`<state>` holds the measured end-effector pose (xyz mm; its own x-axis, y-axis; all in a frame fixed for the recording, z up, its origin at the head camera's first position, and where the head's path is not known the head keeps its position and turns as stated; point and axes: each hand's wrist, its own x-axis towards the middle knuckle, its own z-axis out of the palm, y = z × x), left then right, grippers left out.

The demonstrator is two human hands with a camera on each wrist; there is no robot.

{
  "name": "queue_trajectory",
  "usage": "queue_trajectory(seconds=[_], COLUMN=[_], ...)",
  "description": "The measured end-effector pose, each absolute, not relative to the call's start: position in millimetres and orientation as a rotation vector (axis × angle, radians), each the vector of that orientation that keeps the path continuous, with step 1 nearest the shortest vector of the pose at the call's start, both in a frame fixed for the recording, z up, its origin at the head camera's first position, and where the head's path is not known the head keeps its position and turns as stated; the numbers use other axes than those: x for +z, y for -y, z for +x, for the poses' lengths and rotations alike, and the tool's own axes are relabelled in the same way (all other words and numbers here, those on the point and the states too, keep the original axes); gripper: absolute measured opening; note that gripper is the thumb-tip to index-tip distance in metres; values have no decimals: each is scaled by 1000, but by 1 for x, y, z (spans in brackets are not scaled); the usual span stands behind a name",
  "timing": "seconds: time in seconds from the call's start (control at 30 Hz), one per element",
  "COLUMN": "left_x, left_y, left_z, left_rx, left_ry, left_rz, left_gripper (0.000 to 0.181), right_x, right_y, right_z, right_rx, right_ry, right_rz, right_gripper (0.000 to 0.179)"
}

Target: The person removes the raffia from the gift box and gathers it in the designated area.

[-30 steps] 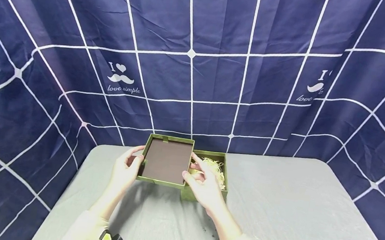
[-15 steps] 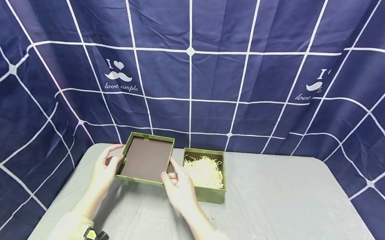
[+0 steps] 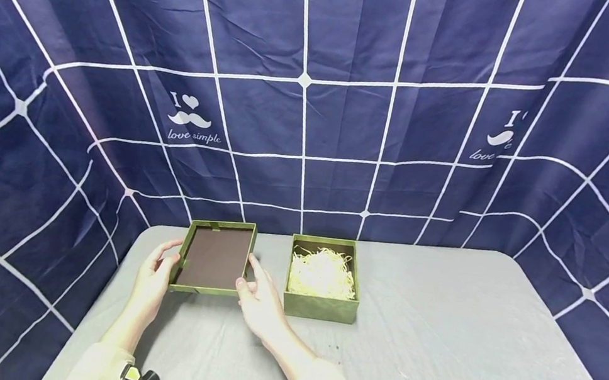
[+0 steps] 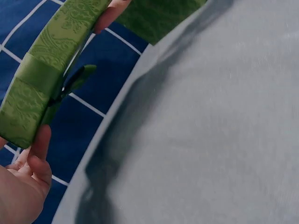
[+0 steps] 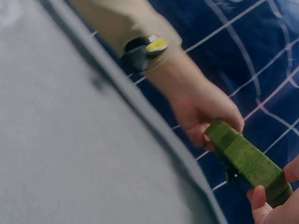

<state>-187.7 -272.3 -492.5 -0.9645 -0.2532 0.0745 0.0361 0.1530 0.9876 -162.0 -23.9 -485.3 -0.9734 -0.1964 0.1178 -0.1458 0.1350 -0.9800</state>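
Note:
Both hands hold a green box lid (image 3: 216, 258), its brown inside turned upward, on the left of the head view. My left hand (image 3: 153, 279) grips its left edge, thumb at the rim. At the opposite edge, my right hand (image 3: 261, 308) pinches the side between thumb and fingers. The left wrist view shows the lid's patterned side (image 4: 70, 32) with a ribbon band, and a ribbon loop (image 4: 81, 79) hanging beneath. Right of the hands, the matching green box (image 3: 320, 308) stands uncovered, filled with pale shredded paper (image 3: 322, 274). Anything under the shreds is hidden.
A grey cloth-covered table (image 3: 435, 333) extends well to the right of the box. Dark blue curtain with white lines (image 3: 341, 125) encloses the back and sides, close behind the box. Wrist straps with small cameras (image 3: 139, 377) sit on the sleeves.
The lid has moved left in both hands, away from above the box, and then lower toward the table. The box and its shredded paper now show fully.

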Motion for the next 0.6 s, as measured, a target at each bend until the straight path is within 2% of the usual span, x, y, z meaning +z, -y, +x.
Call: queue_trajectory(seconds=[0.6], left_x=[-517], left_y=[291], left_z=[-196], left_rx=[-1960], left_ry=[2363], left_rz=[192], left_gripper=[45], right_x=[-510], right_y=[27], right_z=[-183], right_rx=[-1894], right_ry=[-2328], right_rz=[-290], right_gripper=[65])
